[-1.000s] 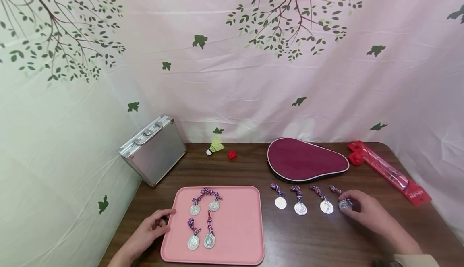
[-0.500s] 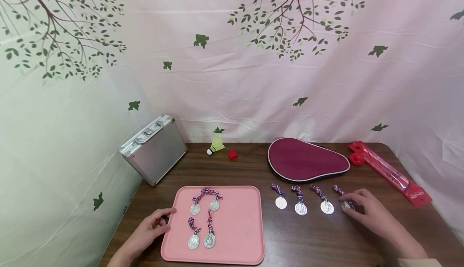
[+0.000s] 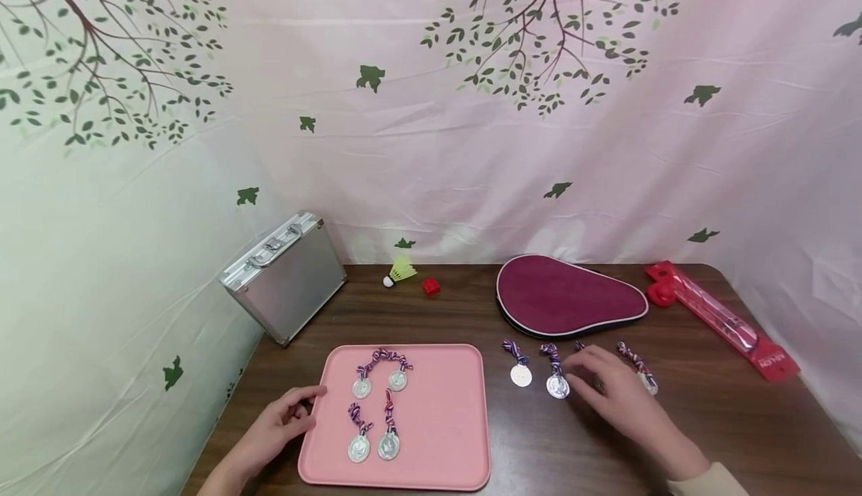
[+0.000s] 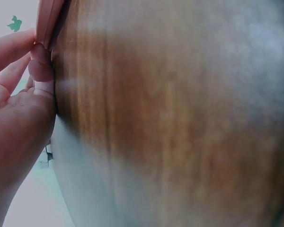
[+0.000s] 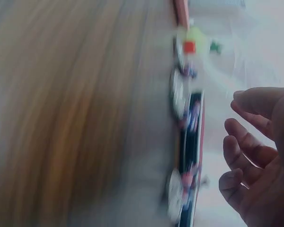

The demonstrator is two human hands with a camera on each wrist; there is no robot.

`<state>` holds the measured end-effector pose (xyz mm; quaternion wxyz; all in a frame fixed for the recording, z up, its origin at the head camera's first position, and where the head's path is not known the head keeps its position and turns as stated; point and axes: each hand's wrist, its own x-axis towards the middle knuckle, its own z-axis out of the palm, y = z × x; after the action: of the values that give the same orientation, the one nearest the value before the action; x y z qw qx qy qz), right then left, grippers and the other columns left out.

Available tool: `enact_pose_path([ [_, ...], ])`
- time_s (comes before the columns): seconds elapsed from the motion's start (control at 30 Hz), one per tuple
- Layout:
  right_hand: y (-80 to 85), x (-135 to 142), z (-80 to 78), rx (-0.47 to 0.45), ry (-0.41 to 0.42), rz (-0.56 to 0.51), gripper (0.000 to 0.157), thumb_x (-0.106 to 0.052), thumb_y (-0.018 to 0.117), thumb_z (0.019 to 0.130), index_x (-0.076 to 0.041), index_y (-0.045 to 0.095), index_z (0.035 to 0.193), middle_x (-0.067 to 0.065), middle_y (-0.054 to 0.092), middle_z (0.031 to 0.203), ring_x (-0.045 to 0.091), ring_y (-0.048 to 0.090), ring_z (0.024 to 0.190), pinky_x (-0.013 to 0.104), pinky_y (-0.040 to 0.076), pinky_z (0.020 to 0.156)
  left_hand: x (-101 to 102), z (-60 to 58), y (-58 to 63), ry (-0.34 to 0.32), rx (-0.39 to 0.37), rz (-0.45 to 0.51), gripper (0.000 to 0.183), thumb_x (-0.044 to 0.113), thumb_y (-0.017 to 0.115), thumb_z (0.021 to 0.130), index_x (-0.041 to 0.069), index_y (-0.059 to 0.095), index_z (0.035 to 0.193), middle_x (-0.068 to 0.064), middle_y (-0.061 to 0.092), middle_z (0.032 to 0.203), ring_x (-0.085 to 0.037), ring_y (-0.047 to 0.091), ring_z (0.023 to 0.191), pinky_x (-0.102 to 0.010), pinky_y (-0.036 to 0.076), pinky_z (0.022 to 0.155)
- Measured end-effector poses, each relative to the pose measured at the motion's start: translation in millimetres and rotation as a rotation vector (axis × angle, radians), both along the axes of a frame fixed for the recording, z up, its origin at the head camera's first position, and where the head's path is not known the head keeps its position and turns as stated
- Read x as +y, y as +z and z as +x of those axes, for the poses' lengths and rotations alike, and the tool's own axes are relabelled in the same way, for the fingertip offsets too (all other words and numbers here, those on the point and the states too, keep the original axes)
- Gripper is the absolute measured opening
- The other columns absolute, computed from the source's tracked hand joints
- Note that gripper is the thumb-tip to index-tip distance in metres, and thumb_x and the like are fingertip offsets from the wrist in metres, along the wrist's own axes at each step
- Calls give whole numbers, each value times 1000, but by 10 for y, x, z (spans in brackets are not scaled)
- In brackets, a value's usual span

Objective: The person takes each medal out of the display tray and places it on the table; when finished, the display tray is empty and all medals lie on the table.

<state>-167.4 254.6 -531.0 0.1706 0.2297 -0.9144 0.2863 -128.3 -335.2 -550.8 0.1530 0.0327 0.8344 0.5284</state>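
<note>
A pink tray [image 3: 444, 421] lies at the table's front left with several silver medals [image 3: 359, 447] on ribbons in it. My left hand [image 3: 299, 410] rests against the tray's left rim [image 4: 46, 19], finger and thumb touching it. Right of the tray, medals lie in a row on the table: one [image 3: 521, 375], a second [image 3: 557, 386], and the rightmost [image 3: 648, 382]. My right hand [image 3: 582, 372] hovers over the spot between the second and the rightmost, covering another medal. Its fingers [image 5: 248, 142] are relaxed and hold nothing.
A silver case [image 3: 286, 275] leans at the back left. A yellow shuttlecock [image 3: 399, 271] and a red block [image 3: 431, 286] sit at the back. A maroon paddle cover [image 3: 566, 298] lies behind the row of medals, a red package [image 3: 723, 320] at the far right.
My right hand has let go of the rightmost medal and moved left over the third one. The left hand has stayed at the tray's rim.
</note>
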Motion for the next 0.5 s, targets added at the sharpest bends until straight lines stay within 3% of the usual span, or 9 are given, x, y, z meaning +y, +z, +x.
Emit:
enact_pose_path([
  [0.27,-18,-624,-30,80,224,-34,25,-16,73,83,-23,66,106,-10,60,105,6,55,99,22,41,86,34,-30,-26,0,19,10,45,19,66,89,14,54,132,-15,48,121,-21,49,92,-25,45,74],
  [0.5,-74,-1150,23,55,396,-50,24,-13,72,83,-20,66,105,-9,59,96,4,55,86,18,43,77,51,-35,-66,-7,50,15,45,17,65,90,12,54,133,-16,49,122,-20,50,91,-25,45,75],
])
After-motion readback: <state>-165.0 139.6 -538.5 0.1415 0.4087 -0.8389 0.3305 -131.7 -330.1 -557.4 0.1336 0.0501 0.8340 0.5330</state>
